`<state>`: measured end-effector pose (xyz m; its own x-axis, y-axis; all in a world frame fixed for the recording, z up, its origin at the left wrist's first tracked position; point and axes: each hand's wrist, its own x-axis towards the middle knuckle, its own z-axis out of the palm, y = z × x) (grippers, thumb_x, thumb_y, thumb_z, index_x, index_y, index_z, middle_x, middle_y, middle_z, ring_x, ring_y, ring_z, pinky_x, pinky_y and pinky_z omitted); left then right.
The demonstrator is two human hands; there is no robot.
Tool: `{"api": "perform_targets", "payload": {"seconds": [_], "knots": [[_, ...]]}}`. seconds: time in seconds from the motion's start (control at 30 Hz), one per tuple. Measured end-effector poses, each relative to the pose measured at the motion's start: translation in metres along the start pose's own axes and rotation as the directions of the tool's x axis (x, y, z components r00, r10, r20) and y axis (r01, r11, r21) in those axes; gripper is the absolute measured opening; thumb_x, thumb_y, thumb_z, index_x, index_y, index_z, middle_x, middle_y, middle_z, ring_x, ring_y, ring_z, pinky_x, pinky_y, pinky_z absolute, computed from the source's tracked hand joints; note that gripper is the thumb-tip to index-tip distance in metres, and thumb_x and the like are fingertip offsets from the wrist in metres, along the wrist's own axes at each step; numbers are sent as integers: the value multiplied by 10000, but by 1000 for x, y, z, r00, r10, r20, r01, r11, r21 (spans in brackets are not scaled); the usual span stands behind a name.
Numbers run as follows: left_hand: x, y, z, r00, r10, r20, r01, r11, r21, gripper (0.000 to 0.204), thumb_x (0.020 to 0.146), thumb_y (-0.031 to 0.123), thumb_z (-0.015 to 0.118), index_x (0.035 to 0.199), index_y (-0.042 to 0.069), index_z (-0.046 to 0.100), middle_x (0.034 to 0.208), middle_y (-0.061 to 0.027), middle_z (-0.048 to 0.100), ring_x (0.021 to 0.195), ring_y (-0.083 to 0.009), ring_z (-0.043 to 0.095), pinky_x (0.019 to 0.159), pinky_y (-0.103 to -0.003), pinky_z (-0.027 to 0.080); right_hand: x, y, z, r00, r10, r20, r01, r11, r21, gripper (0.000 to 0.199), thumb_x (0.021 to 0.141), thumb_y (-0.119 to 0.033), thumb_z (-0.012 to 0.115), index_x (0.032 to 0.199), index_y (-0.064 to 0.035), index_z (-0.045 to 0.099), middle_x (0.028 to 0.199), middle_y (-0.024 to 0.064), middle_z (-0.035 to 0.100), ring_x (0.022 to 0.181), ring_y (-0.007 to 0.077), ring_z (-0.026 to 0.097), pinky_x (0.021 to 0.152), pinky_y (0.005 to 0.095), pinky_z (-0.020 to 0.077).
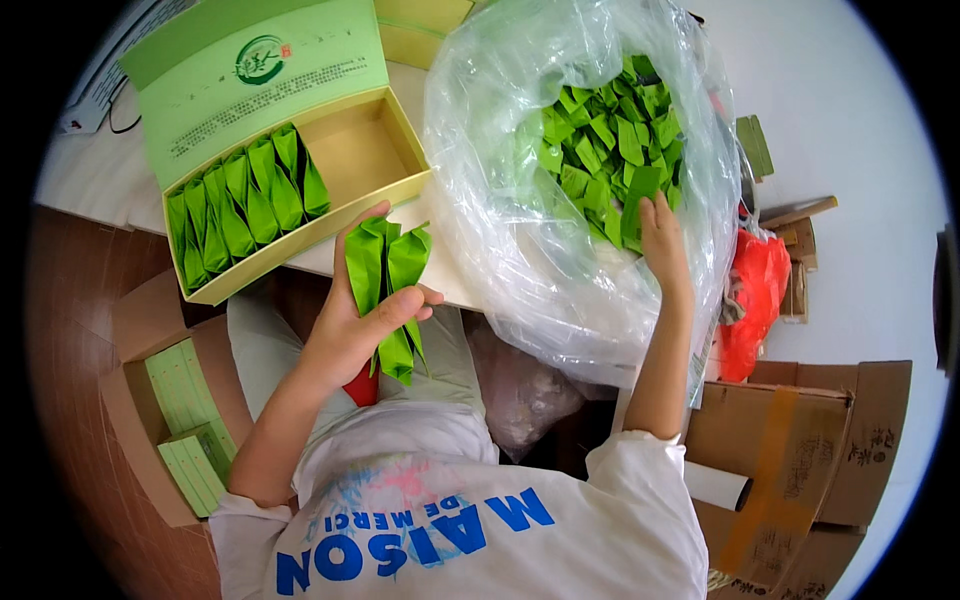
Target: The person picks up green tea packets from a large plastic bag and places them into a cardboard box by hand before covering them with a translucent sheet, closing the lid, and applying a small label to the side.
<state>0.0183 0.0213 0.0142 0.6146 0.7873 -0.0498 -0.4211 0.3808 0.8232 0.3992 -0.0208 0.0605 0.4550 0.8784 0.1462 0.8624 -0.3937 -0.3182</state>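
My left hand (pixel 348 322) is closed around a few bright green foil packets (pixel 368 268), standing upright side by side, in front of an open box. That pale green lidded box (pixel 375 150) has a row of similar packets (pixel 240 203) filling its left part, while bare cream cardboard shows on its right. Inside a large clear plastic bag (pixel 470 190), a loose heap of green packets (pixel 600 135) lies at the far right. Over the heap's near edge, my right hand (pixel 664 238) has its fingers against one green packet (pixel 638 205), apparently gripping it.
A brown carton (pixel 130 395) with light green boxes (pixel 190 390) sits low at the left. To the right are a red plastic bag (pixel 755 295), large cardboard boxes (pixel 770 450) and a white tube (pixel 715 487). The box and clear bag share a pale tabletop (pixel 110 185).
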Motion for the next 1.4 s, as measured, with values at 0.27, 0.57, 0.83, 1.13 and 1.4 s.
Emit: {"api": "perform_targets", "payload": {"seconds": [0.27,0.57,0.83,1.13,1.4], "knots": [[21,51,5,977,194,-88,-187,979,79,697,881,105,623,1416,114,176,1177,-89,479,1010,-193,579,832,-328,498,-36,-175,-21,917,-167,362,-126,741,660,417,963,-219,451,1331,-24,442,1022,14,586,896,113,534,729,261,465],[40,70,-14,933,340,-120,-297,913,278,765,865,302,665,1355,37,141,1216,-133,468,1124,-189,494,938,-324,426,-26,-257,33,790,-561,248,128,547,828,469,1001,-320,407,1385,-50,405,919,85,551,703,118,534,532,254,459],[80,92,-34,927,355,-126,-265,852,452,735,906,325,604,1414,43,153,1223,-102,470,1132,-160,484,956,-295,390,13,-276,59,888,-448,102,140,475,869,424,981,-315,458,1322,-66,501,723,-8,525,572,49,460,510,212,405],[120,56,-73,785,612,-95,-98,274,957,682,911,553,428,1248,-39,394,1219,-232,391,1182,-371,366,1031,-433,271,31,-270,97,917,-368,156,45,482,875,421,964,-328,494,1170,26,589,1004,97,652,927,135,550,854,271,426],[111,58,-84,734,678,-34,-19,70,997,453,939,428,446,893,-5,569,947,-159,546,924,-342,486,848,-451,365,35,-263,100,878,-369,305,-31,591,806,355,928,-288,528,1072,23,620,870,78,641,801,158,562,765,270,444]]}}
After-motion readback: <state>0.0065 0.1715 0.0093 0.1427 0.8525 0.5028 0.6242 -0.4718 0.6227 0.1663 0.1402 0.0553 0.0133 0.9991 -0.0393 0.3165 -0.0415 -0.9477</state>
